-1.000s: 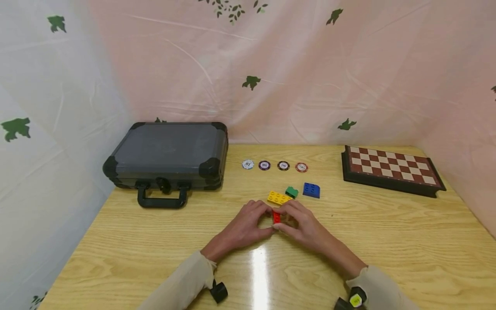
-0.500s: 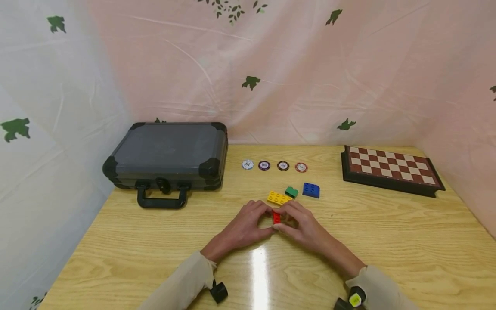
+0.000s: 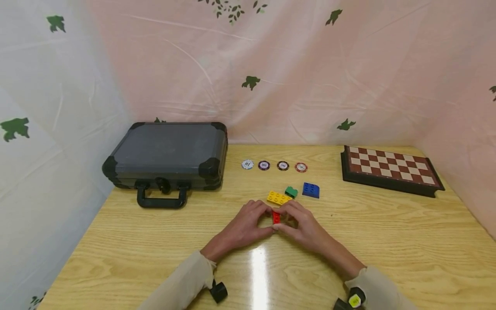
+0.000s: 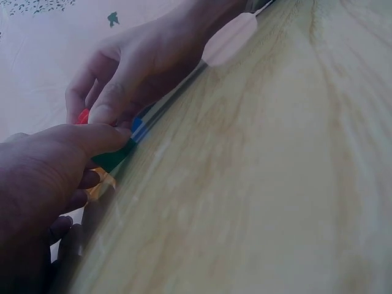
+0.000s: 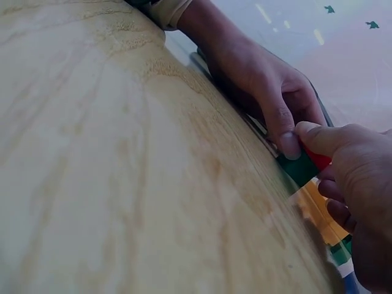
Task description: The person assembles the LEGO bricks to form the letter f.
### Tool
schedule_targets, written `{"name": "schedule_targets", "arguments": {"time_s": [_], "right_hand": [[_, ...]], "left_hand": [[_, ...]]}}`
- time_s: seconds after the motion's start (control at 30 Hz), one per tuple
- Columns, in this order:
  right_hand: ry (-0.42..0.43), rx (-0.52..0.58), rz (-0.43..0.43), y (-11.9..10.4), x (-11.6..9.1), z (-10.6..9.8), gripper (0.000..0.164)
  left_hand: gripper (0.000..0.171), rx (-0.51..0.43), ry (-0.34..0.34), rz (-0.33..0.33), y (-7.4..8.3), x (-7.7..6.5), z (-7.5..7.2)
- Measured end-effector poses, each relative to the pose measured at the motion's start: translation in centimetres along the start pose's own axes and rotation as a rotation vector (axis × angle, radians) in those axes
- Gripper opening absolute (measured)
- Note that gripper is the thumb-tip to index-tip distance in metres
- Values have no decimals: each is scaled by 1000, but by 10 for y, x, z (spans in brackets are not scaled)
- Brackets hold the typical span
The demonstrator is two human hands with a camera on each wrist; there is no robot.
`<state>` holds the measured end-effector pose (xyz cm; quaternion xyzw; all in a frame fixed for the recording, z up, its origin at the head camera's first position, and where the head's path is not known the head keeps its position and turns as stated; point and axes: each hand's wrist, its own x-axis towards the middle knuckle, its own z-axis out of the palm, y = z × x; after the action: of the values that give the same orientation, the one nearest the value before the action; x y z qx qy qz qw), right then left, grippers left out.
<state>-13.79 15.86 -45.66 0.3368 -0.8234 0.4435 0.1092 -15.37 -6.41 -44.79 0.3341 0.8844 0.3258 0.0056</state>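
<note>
My left hand (image 3: 244, 224) and right hand (image 3: 308, 226) meet at mid-table. Both pinch a small red toy building brick (image 3: 276, 217) between thumb and fingers, one hand from each side. Under the red brick, low between the thumbs, a green brick (image 5: 298, 168) shows in the right wrist view; from the head it is hidden. Just beyond the fingers lies a yellow brick (image 3: 278, 198), partly covered by the right hand. A smaller green brick (image 3: 291, 192) lies against its far right end, and a blue brick (image 3: 311, 190) sits farther right.
At the back left stands a grey case (image 3: 166, 150) with black corners, its handle toward me. Several poker chips (image 3: 264, 165) form a row behind the bricks. A checkered game board (image 3: 391, 168) lies at the back right. Patterned cloth (image 3: 294, 86) hangs behind the wooden table (image 3: 155, 241).
</note>
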Motion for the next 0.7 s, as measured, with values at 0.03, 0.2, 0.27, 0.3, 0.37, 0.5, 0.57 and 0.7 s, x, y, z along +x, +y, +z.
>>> {"name": "schedule_targets", "arguments": {"time_s": [0.03, 0.2, 0.27, 0.3, 0.37, 0.5, 0.57, 0.7], "right_hand": [[-5, -2, 13, -1, 0, 0, 36], [-40, -13, 75, -4, 0, -2, 36], [-52, -17, 94, -4, 0, -3, 36], [-59, -19, 104, -4, -1, -3, 37], [-69, -21, 122, -5, -1, -5, 37], [-92, -28, 166, -6, 0, -9, 39], [-100, -29, 196, -7, 0, -12, 41], [-105, -24, 230, -8, -1, -19, 44]], "left_hand": [[35, -1, -1, 0, 0, 0, 0], [35, 7, 1, 3, -1, 0, 1], [35, 8, 3, 8, -2, 0, 1], [35, 6, 4, 11, -2, 0, 1], [35, 4, 8, 15, -1, 0, 1], [34, 1, 9, 14, -1, 1, 1], [34, 0, 1, 4, -1, 1, 1], [33, -9, -20, -28, 0, 1, 1]]}}
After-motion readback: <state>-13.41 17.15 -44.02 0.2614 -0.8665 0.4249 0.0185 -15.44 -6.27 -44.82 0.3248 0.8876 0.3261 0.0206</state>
